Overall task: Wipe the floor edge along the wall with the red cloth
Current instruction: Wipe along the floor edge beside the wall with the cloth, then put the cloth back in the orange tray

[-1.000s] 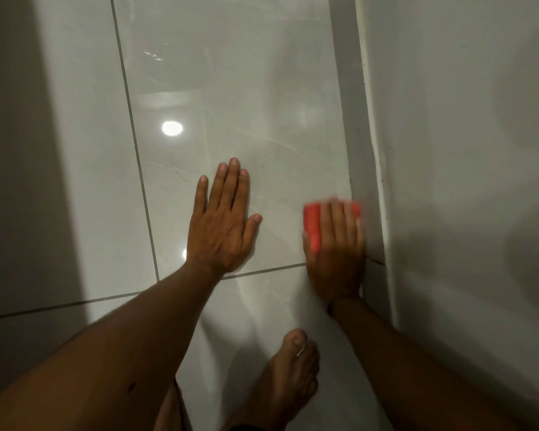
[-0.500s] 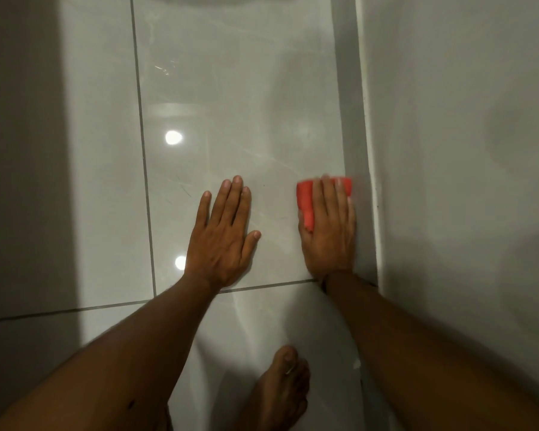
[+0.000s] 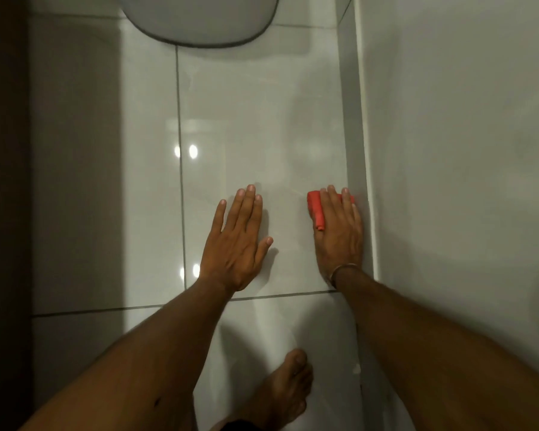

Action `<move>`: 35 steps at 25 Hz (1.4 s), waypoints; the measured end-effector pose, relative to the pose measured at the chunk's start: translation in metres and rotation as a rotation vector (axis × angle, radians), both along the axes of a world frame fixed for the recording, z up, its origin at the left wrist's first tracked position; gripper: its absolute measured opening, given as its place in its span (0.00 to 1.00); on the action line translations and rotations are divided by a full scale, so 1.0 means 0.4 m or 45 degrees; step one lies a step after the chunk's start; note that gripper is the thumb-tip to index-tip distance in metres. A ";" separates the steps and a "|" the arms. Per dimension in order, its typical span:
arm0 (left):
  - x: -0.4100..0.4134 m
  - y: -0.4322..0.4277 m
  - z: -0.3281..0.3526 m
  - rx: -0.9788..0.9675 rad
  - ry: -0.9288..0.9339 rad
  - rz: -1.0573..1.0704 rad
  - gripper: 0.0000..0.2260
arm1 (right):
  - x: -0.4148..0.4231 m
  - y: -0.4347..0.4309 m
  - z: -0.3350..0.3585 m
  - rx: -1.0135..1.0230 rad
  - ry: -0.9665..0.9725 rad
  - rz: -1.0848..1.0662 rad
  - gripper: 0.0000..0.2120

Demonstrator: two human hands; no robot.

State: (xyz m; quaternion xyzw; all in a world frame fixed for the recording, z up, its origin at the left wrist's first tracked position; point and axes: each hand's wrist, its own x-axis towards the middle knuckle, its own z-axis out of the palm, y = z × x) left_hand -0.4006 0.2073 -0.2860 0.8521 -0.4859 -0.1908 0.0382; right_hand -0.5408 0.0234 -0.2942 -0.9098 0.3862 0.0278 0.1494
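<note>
- The red cloth (image 3: 315, 209) lies flat on the tiled floor (image 3: 255, 126), its far edge touching the base of the wall (image 3: 448, 150).
- The right hand (image 3: 338, 231) presses flat on the cloth, fingers straight; both have moved further along the wall than half a second ago.
- The left hand (image 3: 235, 241) rests spread, palm down, on the tile beside it.
- A rounded white fixture (image 3: 199, 20) now shows at the top.
- A bare foot (image 3: 282, 390) stands below.
</note>
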 end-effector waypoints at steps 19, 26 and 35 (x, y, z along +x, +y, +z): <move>0.615 -0.344 0.703 -0.214 -0.116 0.152 0.35 | 0.795 -0.334 0.810 -0.223 -0.235 0.333 0.28; 0.888 -0.497 0.698 -0.245 -0.061 0.186 0.35 | 1.196 -0.481 0.831 -0.158 -0.184 0.324 0.32; 0.971 -0.539 0.620 -0.115 0.108 0.234 0.35 | 1.369 -0.518 0.621 -0.066 0.206 0.399 0.34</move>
